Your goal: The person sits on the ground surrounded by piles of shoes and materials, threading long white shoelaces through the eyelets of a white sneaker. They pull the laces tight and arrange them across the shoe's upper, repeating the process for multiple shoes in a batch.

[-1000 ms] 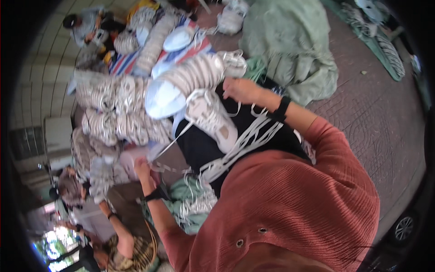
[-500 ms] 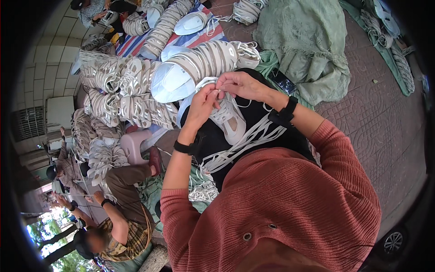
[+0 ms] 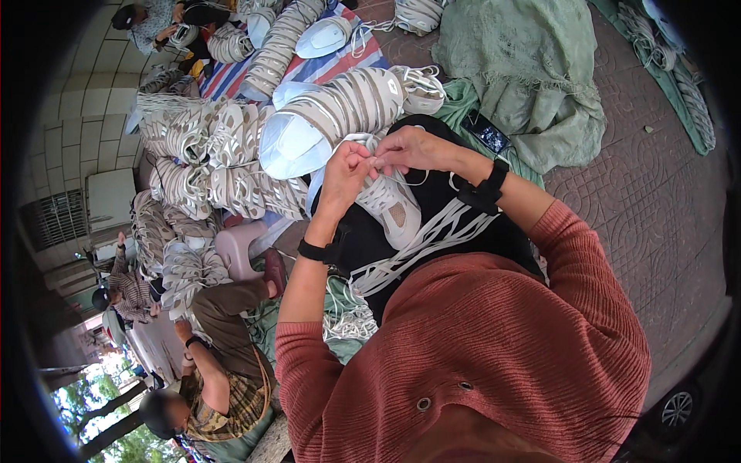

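Observation:
On my lap rests a white and beige shoe upper [image 3: 391, 212], its toe toward me. My left hand [image 3: 345, 176] and my right hand [image 3: 417, 148] meet over its opening, fingertips pinched together on a white shoelace. A thin loop of lace shows below my right hand; most of what lies between the fingers is hidden. A bundle of loose white laces [image 3: 432, 245] lies across my black-covered lap, below the toe. Just beyond my hands is a long nested stack of shoe uppers [image 3: 347, 104] with a pale blue sheet at its near end.
Several bundled shoe uppers [image 3: 220, 147] are piled to the left. A pink stool [image 3: 238, 248] and a seated co-worker [image 3: 224, 386] are at the lower left. A phone [image 3: 486, 131] lies on green cloth beside a big green sack [image 3: 525, 69]. Paved ground [image 3: 648, 201] extends right.
My hands have shifted slightly, with the fingertips still together over the shoe upper. The co-worker at the lower left has brought the raised arms down. The whole view has moved a little.

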Demonstrator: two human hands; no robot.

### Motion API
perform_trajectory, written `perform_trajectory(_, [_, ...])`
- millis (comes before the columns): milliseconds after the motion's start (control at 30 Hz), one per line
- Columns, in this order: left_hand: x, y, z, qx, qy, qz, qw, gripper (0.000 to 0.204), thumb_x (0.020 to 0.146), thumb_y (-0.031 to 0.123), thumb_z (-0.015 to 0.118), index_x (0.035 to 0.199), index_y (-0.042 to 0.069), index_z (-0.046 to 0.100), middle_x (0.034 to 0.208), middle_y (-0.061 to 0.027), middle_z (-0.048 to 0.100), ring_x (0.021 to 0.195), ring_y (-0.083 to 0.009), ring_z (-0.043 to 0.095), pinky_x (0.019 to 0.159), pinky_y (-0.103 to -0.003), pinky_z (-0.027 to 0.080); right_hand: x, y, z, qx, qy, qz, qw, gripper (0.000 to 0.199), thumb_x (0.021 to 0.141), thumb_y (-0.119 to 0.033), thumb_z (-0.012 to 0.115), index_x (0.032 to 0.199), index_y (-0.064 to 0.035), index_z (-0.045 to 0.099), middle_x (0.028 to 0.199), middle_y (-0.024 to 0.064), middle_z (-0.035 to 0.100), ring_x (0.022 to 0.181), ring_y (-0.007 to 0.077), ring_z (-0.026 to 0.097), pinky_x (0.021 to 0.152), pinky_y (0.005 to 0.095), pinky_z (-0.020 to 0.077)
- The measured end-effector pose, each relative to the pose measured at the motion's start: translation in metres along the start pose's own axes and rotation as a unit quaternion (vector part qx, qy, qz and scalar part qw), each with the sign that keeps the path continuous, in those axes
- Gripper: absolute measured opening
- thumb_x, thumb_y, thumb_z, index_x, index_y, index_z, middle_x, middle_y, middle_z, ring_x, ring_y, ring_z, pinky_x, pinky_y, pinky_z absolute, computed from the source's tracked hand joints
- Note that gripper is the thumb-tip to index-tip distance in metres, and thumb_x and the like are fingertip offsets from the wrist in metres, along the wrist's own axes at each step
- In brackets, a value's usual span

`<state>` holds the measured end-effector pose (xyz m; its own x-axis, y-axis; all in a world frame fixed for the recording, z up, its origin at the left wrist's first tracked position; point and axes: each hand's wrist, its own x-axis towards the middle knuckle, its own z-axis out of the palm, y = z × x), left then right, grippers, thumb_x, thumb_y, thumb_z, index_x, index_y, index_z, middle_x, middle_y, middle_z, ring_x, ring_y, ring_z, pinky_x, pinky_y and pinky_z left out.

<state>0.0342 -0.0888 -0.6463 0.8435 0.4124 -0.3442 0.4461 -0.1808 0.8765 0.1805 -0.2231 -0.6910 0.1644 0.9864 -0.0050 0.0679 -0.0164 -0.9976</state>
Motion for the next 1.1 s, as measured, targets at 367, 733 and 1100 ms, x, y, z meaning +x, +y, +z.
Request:
perform_trajectory(367, [0.006, -0.022, 0.008, 0.441, 0.110, 0.187, 0.871, 0.016, 0.067, 0.013, 0.074, 0.080, 0.009, 0.064, 0.091, -0.0074, 0.055, 0.097, -0.0268, 0.052, 0.081, -0.040, 0.033, -0.004, 0.029, 0.001, -0.238, 0.083, 0.009, 0.968, 0.012, 0.081, -0.021, 0.062, 0.083, -0.0104, 0.069, 0.070, 0.0059, 0.068, 0.068, 0.0232, 0.067, 0.064, 0.0365, 0.0501])
perform_trajectory(733, [0.006, -0.027, 0.007, 0.397, 0.084, 0.220, 0.887, 0.021, 0.066, 0.006, 0.074, 0.084, 0.007, 0.065, 0.089, -0.0056, 0.053, 0.092, -0.0249, 0.051, 0.079, -0.038, 0.031, 0.003, 0.039, 0.018, -0.214, 0.130, 0.003, 0.968, 0.009, 0.075, -0.018, 0.064, 0.076, -0.0100, 0.069, 0.069, 0.0085, 0.067, 0.067, 0.0272, 0.067, 0.064, 0.0394, 0.0510])
perform_trajectory(1100, [0.012, -0.039, 0.001, 0.372, 0.082, 0.251, 0.890, 0.013, 0.069, 0.007, 0.069, 0.079, 0.007, 0.061, 0.084, -0.0049, 0.056, 0.084, -0.0263, 0.055, 0.073, -0.038, 0.035, 0.028, 0.027, -0.012, -0.324, -0.002, -0.098, 0.941, 0.062, 0.074, -0.051, 0.073, 0.126, -0.0228, 0.055, 0.123, 0.0006, 0.055, 0.117, 0.0236, 0.051, 0.094, 0.0504, 0.0328])
